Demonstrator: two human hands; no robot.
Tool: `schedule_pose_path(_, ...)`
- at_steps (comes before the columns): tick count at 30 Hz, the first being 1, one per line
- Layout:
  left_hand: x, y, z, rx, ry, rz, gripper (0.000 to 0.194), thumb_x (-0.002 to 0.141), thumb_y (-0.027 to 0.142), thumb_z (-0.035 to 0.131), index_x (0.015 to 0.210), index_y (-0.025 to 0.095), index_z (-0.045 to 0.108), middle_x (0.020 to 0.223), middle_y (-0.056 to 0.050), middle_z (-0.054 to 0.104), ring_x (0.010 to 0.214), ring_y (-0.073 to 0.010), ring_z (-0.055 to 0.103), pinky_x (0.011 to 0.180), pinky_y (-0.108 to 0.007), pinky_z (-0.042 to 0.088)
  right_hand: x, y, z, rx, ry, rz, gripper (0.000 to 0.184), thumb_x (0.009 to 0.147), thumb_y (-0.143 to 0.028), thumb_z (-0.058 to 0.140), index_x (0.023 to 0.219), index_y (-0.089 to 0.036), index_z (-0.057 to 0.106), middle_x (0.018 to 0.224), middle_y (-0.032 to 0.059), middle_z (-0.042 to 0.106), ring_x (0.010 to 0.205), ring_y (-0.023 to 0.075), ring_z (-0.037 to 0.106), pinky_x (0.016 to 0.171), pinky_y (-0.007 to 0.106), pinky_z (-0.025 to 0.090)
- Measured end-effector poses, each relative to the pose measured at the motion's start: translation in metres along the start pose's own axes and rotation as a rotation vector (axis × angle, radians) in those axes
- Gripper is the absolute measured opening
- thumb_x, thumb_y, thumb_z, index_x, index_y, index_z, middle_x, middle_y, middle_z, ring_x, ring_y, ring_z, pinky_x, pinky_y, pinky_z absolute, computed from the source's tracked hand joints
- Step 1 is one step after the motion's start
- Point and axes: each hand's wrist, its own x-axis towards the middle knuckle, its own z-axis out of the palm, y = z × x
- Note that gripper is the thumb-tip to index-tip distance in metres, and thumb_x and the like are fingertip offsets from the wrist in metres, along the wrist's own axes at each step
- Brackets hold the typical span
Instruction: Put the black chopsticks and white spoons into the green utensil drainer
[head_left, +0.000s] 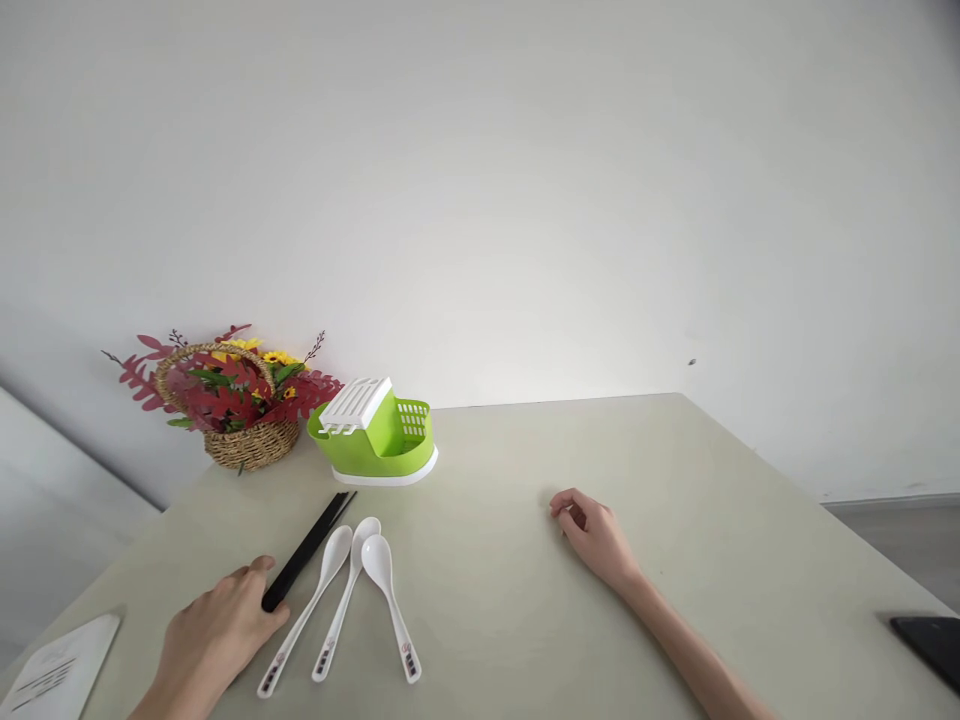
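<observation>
At the lower left, my left hand [221, 622] is closed around the near end of a bundle of black chopsticks [309, 550], thumb on one side and fingers on the other. The chopsticks slant away across the table. Just right of them lie three white spoons, bowls pointing away: a left spoon [307, 608], a middle one [339, 612] and a right one [393, 608]. My right hand [592, 532] rests on the table with its fingers curled in and nothing visible in them. Beyond the spoons stands a green and white utensil holder [382, 445].
A wicker basket [251, 445] of red and yellow artificial flowers stands left of the holder, near the wall. White paper or card with dark print [64, 670] lies at the near left. A black flat object [930, 645] sits at the right edge of the table [495, 620].
</observation>
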Motion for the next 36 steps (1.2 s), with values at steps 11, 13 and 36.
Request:
schedule_pose_path(11,-0.005,0.004,-0.002,0.082,-0.038,-0.026,0.036,0.090,0.025,0.046,0.118,0.018,0.067,0.126,-0.016,0.072,0.101,-0.0362,0.073,0.077,-0.043,0.053,0.002,0.003,0.001,0.017,0.000,-0.010,0.018,0.084,-0.027,0.049,0.090,-0.025,0.067,0.084,0.0011,0.073,0.063,0.0174,0.059,0.063,0.029,0.046)
schedule_pose_path(13,-0.004,0.002,0.001,0.087,-0.036,-0.008,0.035,0.092,0.024,0.043,0.118,0.018,0.066,0.126,-0.016,0.072,0.102,-0.0353,0.073,0.076,-0.043,0.053,0.002,0.004,0.002,0.019,0.004,-0.012,0.018,0.084,-0.027,0.050,0.090,-0.025,0.067,0.084,0.0009,0.073,0.063,0.0173,0.059,0.063,0.029,0.046)
schedule_pose_path(36,-0.036,0.008,0.020,0.005,0.137,0.024,0.034,0.102,0.026,0.024,0.118,0.014,0.051,0.098,-0.014,0.076,0.083,-0.0272,0.073,0.063,-0.030,0.046,0.003,0.005,0.001,0.006,0.005,-0.022,0.019,0.083,-0.025,0.049,0.090,-0.025,0.066,0.085,0.0009,0.074,0.065,0.0173,0.060,0.066,0.030,0.046)
